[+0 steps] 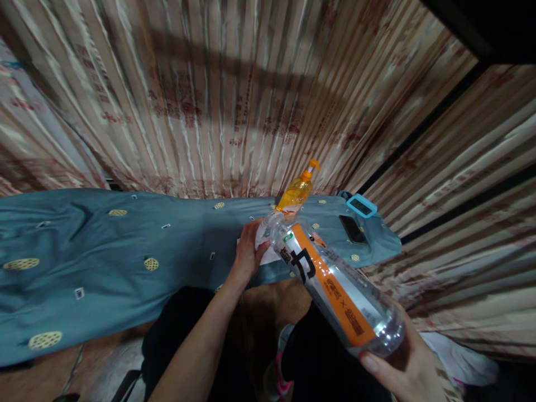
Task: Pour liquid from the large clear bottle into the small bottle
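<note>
Curtains (234, 95) of striped beige cloth with reddish prints fill the whole background, folding around a dark frame at the right. Below them a table under a teal cloth (104, 262), dotted with small yellow woven patches, runs across the view. Nearest the camera, a clear plastic bottle (335, 285) with an orange-and-white label is tilted, its base low at the right and its neck up towards the table edge. The right hand (408, 368) cups the base from beneath, thumb showing along the bottom rim, so this hand grips the bottle. The left hand (248, 254) is curled around the bottle's neck end by the table edge; the fingers close there, though the cap itself is hidden. Just behind the bottle's neck an orange pump dispenser (296, 192) stands on the cloth. Near the table's right end lie a black phone (354, 229) and, beyond it, a small blue-framed device (362, 205).
</note>
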Tool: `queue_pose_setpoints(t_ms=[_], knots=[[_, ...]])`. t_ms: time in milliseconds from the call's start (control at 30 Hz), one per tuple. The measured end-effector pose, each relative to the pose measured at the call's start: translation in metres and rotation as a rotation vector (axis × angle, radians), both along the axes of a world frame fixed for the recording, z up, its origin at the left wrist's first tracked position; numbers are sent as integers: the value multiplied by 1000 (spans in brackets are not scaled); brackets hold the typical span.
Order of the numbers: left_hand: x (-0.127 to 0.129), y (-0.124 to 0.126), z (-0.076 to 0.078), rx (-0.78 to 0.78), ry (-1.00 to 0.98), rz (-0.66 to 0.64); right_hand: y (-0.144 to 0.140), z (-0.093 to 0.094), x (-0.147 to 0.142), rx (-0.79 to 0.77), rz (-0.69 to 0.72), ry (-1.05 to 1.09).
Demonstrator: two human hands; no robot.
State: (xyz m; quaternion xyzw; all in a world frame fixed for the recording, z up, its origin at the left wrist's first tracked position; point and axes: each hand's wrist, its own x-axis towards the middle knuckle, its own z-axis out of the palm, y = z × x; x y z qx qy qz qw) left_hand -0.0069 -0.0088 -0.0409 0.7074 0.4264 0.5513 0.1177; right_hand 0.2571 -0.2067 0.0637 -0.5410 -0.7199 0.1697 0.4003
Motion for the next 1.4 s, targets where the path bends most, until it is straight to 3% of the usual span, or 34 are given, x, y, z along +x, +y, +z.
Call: queue_pose_setpoints(t_ms=[367, 500, 667, 733, 833, 900, 967, 1000, 1300, 1400], knots=[[1, 0, 0, 5, -18, -1, -4, 1, -1, -32, -31, 56], [1, -1, 1, -14, -8, 9, -2, -1, -3, 18, -111, 169], [1, -1, 3, -32, -9, 8, 1, 6, -9, 10, -37, 81], [1, -1, 2, -46, -6, 6, -1, 10, -19, -28, -72, 147], [1, -1, 2, -37, -19, 3, -4, 13, -30, -75, -300, 315], [1, -1, 1, -22, -28, 3, -4, 11, -26, -80, -268, 286], [1, -1, 1, -13, -27, 7, -3, 10, -16, -53, -87, 125], [1, -1, 1, -10, -23, 8, -2, 9, -12, -41, -72, 69], [0, 0, 1, 0, 6, 8, -5, 10, -29, -53, -309, 198], [0, 0, 1, 8, -3, 3, -4, 6, -16, -35, -193, 126]])
